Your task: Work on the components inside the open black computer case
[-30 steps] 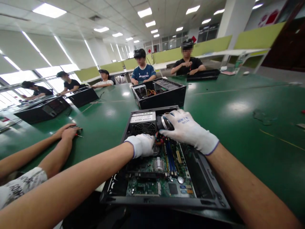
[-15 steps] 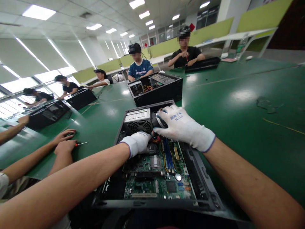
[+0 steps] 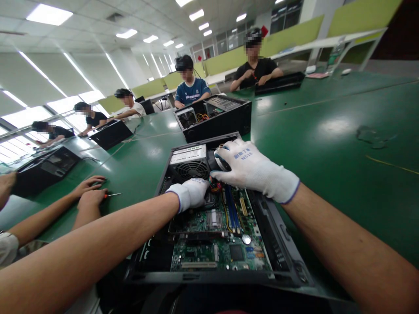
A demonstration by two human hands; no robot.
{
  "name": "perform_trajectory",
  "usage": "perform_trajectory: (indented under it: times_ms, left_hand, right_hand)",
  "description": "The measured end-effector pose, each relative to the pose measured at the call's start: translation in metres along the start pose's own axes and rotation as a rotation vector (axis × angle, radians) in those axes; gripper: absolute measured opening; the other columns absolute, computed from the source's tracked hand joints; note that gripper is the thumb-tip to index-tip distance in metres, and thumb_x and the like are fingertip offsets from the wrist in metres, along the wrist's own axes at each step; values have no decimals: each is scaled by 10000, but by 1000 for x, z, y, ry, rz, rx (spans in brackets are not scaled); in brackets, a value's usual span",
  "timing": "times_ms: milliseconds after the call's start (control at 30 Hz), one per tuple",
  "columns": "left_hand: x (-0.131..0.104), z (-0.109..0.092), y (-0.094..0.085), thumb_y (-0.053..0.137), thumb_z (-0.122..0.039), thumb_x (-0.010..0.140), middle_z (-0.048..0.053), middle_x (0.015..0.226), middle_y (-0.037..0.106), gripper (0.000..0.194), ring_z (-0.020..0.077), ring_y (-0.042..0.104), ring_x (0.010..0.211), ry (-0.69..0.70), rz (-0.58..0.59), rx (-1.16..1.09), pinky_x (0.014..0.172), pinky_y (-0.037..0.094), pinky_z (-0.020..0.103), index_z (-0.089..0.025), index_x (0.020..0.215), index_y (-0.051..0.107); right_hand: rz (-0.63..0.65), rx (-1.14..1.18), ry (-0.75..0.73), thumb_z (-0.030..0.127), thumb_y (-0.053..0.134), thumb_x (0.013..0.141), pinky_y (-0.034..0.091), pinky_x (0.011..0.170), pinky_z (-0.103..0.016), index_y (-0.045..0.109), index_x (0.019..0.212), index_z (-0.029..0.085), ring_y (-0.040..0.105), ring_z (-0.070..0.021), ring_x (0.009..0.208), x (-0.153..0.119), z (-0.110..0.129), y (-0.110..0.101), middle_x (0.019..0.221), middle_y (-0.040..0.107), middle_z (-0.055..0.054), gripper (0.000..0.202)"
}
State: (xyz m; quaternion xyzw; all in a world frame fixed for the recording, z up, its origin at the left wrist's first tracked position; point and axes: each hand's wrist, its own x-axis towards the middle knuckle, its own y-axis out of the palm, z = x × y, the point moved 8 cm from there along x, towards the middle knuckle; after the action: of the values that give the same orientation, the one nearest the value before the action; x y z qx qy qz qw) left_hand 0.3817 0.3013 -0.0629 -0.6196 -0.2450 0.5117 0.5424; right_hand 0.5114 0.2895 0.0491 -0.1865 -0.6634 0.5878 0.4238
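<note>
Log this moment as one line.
left hand: beside cables | right hand: curled over dark part | computer case: open

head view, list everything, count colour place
open computer case: 1, black, in front
motherboard: 1, green, inside it
power supply: 1, black, white label, inside
cables: several, multicoloured, between hands
other cases: at least 3, black, ahead and left
table: 1, green, beneath
co-worker's hands: 2, bare, left
screwdriver: 1, red-handled, beside them
people: 5, dark or white tops, further off
partitions: several, light green, background
ceiling lights: several, white, overhead
left hand: 1, white-gloved, in case
right hand: 1, white-gloved, over case
</note>
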Motion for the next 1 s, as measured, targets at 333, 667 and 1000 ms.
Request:
perform_trajectory:
  times_ms: [333, 667, 1000]
  left_hand:
    - [1, -1, 1, 722, -301, 750, 134, 1304, 666, 548, 300, 622, 1240, 7, -4, -2, 1078, 491, 358, -168, 1268, 604]
    - [1, -1, 1, 722, -328, 756, 137, 1318, 660, 544, 306, 607, 1260, -5, 12, -2, 1076, 493, 375, -178, 1265, 602]
    - [0, -1, -2, 733, -305, 741, 145, 1279, 682, 535, 313, 634, 1219, -31, 39, 10, 1060, 504, 376, -158, 1244, 621]
  right_hand:
    - [-1, -14, -10, 634, 546, 899, 395, 910, -430, 641, 1232, 167, 544, -349, 1125, 0, 1, 0, 1227, 626, -172, 581]
    - [15, -11, -5, 622, 544, 904, 395, 904, -432, 648, 1211, 172, 544, -347, 1124, 0, 3, -2, 1226, 628, -168, 555]
    - [19, -15, -10, 624, 545, 901, 396, 908, -434, 650, 1208, 169, 542, -352, 1130, 0, 2, -1, 1219, 632, -173, 558]
